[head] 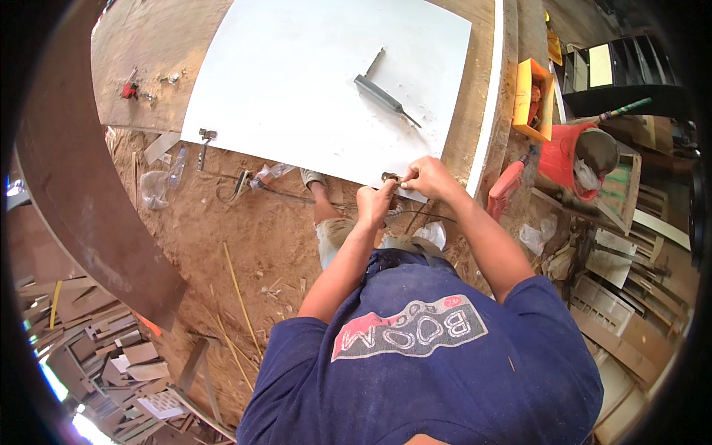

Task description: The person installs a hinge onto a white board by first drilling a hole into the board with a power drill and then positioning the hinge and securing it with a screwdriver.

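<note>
A white panel (311, 78) lies on the wooden workbench in front of me. At its near right corner, my left hand (378, 197) has its fingers on a metal concealed hinge (391, 177). My right hand (427, 177) touches the same hinge from the right, thumb and forefinger pinched together; whether it holds a small part is hidden. Another metal hinge (208, 134) sits at the panel's near left corner, its arm hanging past the edge. A dark cordless screwdriver (381, 93) with a bent handle and a long bit lies on the panel among small shavings.
A red tool (129, 90) and loose hinges (149, 99) lie on the bench at left. A yellow box (533, 100), a red bucket (562, 158) and a red handsaw handle (505, 189) are at right. Cables cross the sawdust-covered floor; a curved brown board (105, 222) stands left.
</note>
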The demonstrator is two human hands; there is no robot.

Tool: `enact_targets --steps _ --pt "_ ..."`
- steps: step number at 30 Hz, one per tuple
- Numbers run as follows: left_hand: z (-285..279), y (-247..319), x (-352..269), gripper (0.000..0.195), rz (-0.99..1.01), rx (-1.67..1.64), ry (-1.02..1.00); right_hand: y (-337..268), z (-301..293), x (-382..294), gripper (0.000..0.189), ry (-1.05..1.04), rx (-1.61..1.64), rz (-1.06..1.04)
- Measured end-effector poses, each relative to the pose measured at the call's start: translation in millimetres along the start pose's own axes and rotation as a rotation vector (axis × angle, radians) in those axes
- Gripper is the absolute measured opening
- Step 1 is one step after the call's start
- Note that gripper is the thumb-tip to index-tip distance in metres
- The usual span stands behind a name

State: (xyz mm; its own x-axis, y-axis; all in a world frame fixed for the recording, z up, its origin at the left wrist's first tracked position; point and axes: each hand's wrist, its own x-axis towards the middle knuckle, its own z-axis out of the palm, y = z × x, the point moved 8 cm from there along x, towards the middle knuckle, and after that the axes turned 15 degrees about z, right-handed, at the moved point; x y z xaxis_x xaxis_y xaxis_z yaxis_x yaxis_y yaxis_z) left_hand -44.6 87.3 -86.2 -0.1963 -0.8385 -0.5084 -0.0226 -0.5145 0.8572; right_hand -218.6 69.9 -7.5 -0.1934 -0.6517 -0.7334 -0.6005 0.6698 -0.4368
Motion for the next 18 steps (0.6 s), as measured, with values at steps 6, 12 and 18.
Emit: enact_targets --steps 6,12,18 --pt "2 20 -6 0.035 0.001 0.027 -0.013 -3 -2 -2 0.015 0.048 -0.043 0.003" --pt "0 41 -13 0.035 0.013 0.113 -0.014 3 -1 1 0.019 0.046 -0.06 -0.081" --pt "-2 36 -9 0.033 0.021 0.106 -0.002 15 2 6 0.026 -0.081 0.2 -0.095"
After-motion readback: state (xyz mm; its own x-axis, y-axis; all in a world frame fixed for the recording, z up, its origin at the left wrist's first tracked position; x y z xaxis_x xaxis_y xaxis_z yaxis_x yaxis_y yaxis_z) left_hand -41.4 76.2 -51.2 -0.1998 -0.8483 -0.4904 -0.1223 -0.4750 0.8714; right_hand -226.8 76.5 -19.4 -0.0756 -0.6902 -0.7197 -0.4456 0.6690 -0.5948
